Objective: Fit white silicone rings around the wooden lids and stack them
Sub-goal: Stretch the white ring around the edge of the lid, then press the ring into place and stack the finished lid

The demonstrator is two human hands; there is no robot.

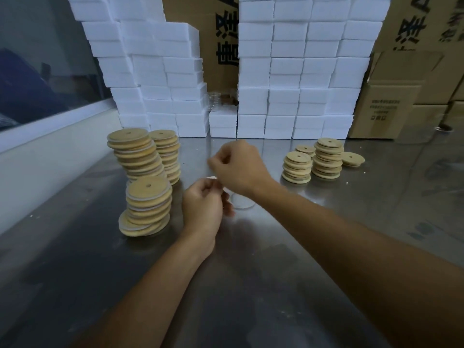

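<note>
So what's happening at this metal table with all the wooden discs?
A person is working over a steel table. The left hand and right hand meet mid-table, both curled around a thin white silicone ring. Three leaning stacks of round wooden lids showing white rings stand on the left. Shorter stacks of bare round wooden lids wait on the right.

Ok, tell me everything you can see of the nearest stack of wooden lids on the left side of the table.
The nearest stack of wooden lids stands on the steel table, just left of the left hand, apart from it. The lids are pale, round wooden discs, and the top one shows a small centre hole. Thin white ring edges show between several lids. The pile is uneven: lower lids jut toward the left, upper ones sit further right. Two taller stacks rise directly behind it.
</note>
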